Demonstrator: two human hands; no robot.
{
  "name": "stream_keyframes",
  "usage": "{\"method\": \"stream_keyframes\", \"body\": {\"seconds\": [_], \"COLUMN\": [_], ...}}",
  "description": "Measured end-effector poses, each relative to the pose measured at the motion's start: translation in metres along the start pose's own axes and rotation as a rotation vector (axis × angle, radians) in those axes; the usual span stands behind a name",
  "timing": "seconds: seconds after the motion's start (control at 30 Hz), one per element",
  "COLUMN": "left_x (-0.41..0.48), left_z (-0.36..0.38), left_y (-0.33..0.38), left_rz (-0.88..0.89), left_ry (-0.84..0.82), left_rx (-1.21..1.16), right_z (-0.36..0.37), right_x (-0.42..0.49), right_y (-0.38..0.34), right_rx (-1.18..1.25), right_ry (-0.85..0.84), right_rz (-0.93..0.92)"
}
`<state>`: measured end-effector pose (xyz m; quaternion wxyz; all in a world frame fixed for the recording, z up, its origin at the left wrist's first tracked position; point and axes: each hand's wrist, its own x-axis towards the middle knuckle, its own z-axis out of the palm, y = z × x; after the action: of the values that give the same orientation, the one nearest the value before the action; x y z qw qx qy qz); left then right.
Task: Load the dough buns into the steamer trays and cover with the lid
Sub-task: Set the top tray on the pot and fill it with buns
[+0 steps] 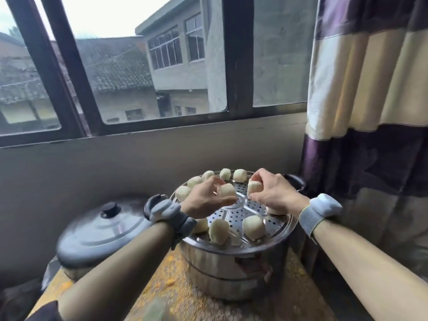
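Observation:
A steel steamer pot stands on the table, topped by a perforated tray. Several white dough buns sit around the tray's rim, among them two at the near edge and others along the far edge. My left hand holds a bun just above the tray's middle. Over the right side of the tray, my right hand grips another bun. The steamer lid, grey with a black knob, rests to the left of the pot.
The table carries a yellow patterned cloth. A grey wall and a dark-framed window rise behind the pot. A purple and cream curtain hangs close on the right. Both wrists wear grey bands.

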<state>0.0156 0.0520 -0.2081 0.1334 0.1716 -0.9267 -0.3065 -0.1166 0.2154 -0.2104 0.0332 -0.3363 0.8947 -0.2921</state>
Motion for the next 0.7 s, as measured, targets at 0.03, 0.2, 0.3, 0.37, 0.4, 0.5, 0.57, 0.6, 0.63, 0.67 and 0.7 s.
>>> {"method": "stream_keyframes", "body": {"seconds": [0.03,0.2,0.3,0.37,0.4,0.5,0.57,0.6,0.63,0.67,0.7], "left_x": [0.000,0.004,0.004,0.007,0.006,0.008,0.008,0.009,0.009,0.010,0.010], "left_z": [0.003,0.033,0.035,0.033,0.033,0.037,0.038,0.038,0.039,0.040,0.041], "left_y": [0.004,0.023,0.025,0.021,0.019,0.014,0.012,0.011,0.010,0.008,0.006], "left_rz": [-0.003,-0.002,0.021,0.013,0.013,0.017,0.013,0.008,0.001,-0.006,-0.013], "left_ry": [-0.042,-0.193,-0.195,-0.201,-0.194,-0.174,-0.169,-0.166,-0.158,-0.146,-0.133], "left_rx": [0.002,0.187,0.220,0.216,0.210,0.196,0.185,0.181,0.179,0.178,0.179], "right_z": [0.000,0.006,0.008,0.007,0.007,0.006,0.006,0.006,0.006,0.006,0.008], "right_x": [0.003,0.014,0.017,0.018,0.017,0.016,0.015,0.014,0.013,0.012,0.012], "right_y": [0.000,0.008,0.007,0.006,0.006,0.010,0.010,0.011,0.011,0.012,0.013], "right_rx": [-0.033,-0.178,-0.178,-0.168,-0.160,-0.159,-0.167,-0.164,-0.155,-0.130,-0.094], "right_ry": [-0.045,-0.164,-0.181,-0.171,-0.174,-0.182,-0.182,-0.175,-0.152,-0.116,-0.064], "right_rz": [-0.004,-0.074,-0.131,-0.141,-0.134,-0.124,-0.127,-0.124,-0.128,-0.137,-0.150]}}
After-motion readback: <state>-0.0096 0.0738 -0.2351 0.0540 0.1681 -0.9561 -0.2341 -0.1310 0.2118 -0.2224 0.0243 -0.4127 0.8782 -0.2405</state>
